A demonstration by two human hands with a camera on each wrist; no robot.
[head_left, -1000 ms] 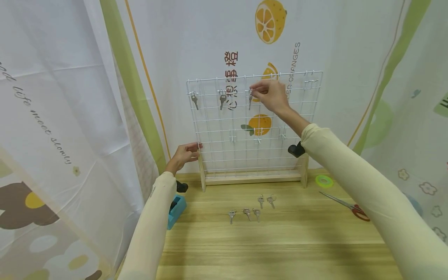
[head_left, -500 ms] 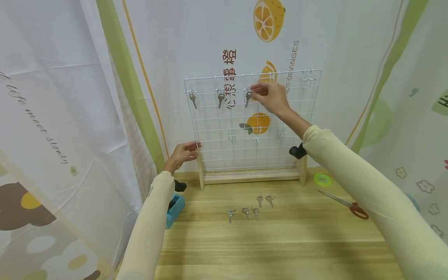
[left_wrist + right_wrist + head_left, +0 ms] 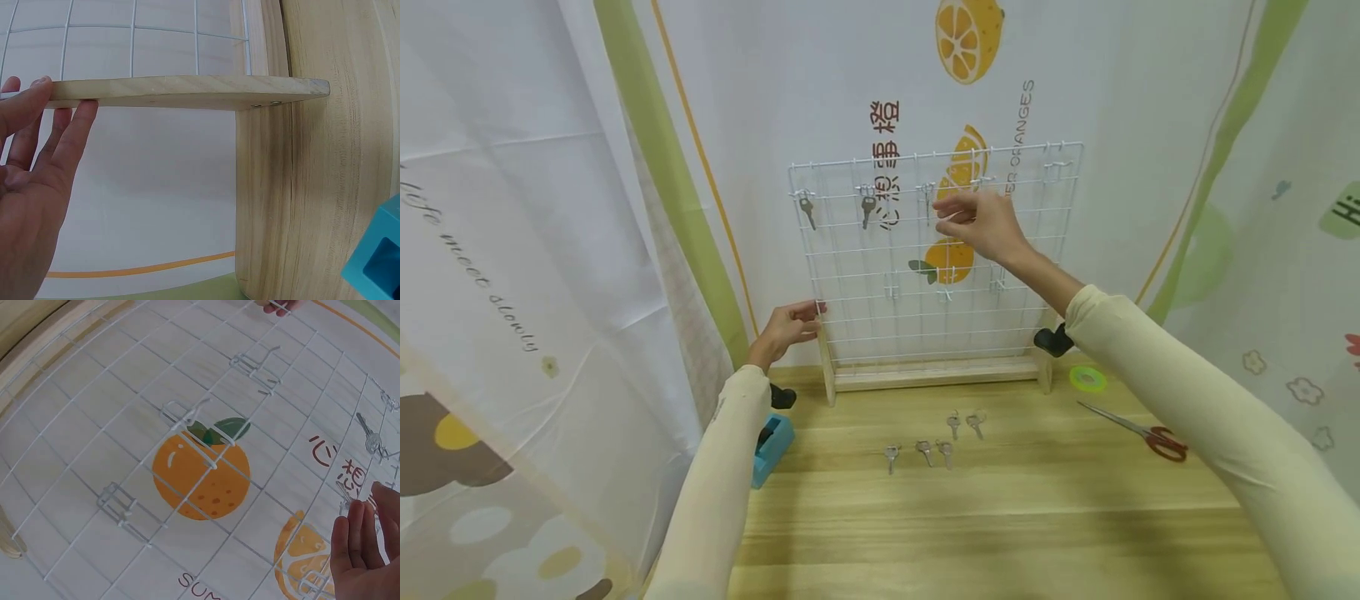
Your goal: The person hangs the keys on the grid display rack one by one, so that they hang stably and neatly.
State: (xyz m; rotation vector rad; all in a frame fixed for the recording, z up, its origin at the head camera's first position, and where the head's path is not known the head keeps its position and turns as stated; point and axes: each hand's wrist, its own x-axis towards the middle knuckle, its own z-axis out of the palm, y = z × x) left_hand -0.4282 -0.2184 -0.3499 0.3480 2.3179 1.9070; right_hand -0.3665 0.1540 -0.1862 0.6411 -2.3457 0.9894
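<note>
A white wire grid rack (image 3: 880, 317) in a wooden frame stands upright on the table. My left hand (image 3: 782, 333) pinches the frame's left wooden upright (image 3: 169, 90), thumb on one side and fingers on the other. Two keys, the far-left key (image 3: 807, 212) and the second key (image 3: 868, 208), hang from white hooks along the grid's upper row. A third key (image 3: 927, 207) hangs to their right. Just right of it my right hand (image 3: 992, 227) has loosely bent fingers with nothing between them. Fingertips overlap the third key's edge in the right wrist view.
Several loose keys (image 3: 891, 458) lie on the table before the rack. Three lower hooks (image 3: 944, 296) and an upper-right hook (image 3: 1057, 171) hold nothing. Right of the rack are yellow-green tape (image 3: 1087, 378) and red-handled scissors (image 3: 1163, 443); a blue tape dispenser (image 3: 772, 450) sits at left.
My right hand has let go of the third key and drawn back slightly right and down. That key stays hanging. The left hand keeps its hold on the upright.
</note>
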